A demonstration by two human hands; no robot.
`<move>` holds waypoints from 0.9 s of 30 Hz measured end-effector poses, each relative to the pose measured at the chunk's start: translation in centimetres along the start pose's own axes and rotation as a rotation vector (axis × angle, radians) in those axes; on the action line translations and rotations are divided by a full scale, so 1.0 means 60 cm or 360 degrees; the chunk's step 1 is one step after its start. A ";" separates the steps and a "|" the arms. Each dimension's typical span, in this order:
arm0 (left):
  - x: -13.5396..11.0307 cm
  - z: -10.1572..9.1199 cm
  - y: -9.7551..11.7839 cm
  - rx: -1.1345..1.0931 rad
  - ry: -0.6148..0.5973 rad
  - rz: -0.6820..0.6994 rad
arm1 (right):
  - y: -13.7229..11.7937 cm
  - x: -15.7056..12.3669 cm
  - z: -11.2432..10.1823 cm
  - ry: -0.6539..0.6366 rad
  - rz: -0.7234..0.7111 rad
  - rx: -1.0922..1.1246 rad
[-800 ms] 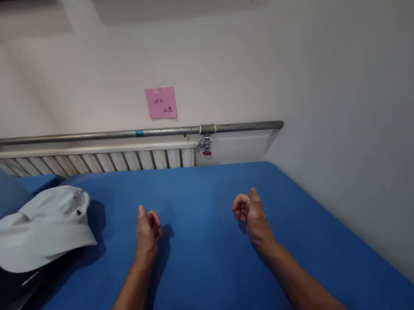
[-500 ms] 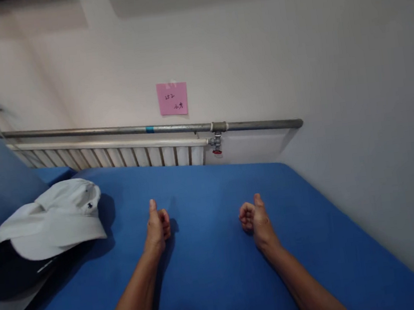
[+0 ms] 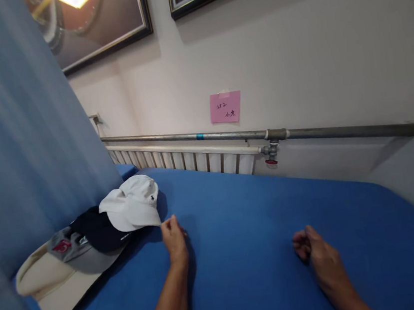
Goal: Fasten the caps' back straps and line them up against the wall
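Observation:
My left hand [image 3: 175, 240] is just above the blue surface, its fingers loosely curled and partly hidden behind the hand. Nothing shows in its grasp. At its left is the brim of a white cap [image 3: 133, 201]; whether hand and brim touch, I cannot tell. The white cap lies at the far end of an overlapping row, with a dark navy cap [image 3: 97, 231], a grey cap with a red emblem [image 3: 77, 251] and a beige cap [image 3: 58, 281]. Farther right, my right hand [image 3: 319, 252] is also curled closed over the blue surface, with no object visible in it.
The blue-covered bed or table [image 3: 239, 231] runs up to the wall. Behind it are a white radiator [image 3: 192, 159], a metal pipe [image 3: 321, 133] and a red-handled valve [image 3: 271, 162]. A blue curtain [image 3: 25, 122] hangs left; a pink note [image 3: 226, 107] is taped above.
The view has swung left, bringing the whole cap row, curtain and picture frames into sight. My left hand has come close to the white cap. Both raised thumbs have lowered toward the fingers.

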State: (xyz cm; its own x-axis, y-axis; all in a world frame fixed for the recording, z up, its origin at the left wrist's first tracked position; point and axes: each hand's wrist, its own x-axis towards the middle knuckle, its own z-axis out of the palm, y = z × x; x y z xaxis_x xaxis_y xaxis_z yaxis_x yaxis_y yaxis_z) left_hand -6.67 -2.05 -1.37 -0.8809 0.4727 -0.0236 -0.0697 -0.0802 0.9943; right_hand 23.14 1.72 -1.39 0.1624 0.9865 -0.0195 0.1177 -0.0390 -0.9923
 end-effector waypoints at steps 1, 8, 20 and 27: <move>0.007 -0.023 0.007 0.0029 0.0118 0.0053 | 0.000 -0.001 -0.001 -0.0003 -0.0009 -0.0006; 0.028 -0.109 0.050 0.0073 0.0499 0.0222 | 0.002 -0.003 -0.003 -0.0040 -0.0087 0.0031; 0.057 -0.102 0.109 -0.0223 0.0283 0.0074 | -0.001 -0.006 -0.005 -0.0133 -0.0123 -0.0004; 0.053 -0.049 0.125 -0.0112 -0.0148 0.0104 | 0.009 -0.001 -0.006 -0.0172 -0.0163 0.0053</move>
State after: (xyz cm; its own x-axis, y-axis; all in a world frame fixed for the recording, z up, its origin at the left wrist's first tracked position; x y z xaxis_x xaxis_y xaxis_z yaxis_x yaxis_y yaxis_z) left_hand -11.36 -3.76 5.69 -0.8377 0.5434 0.0540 -0.0492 -0.1736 0.9836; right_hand 23.55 1.57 -1.91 0.0448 0.9965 0.0710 0.0952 0.0665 -0.9932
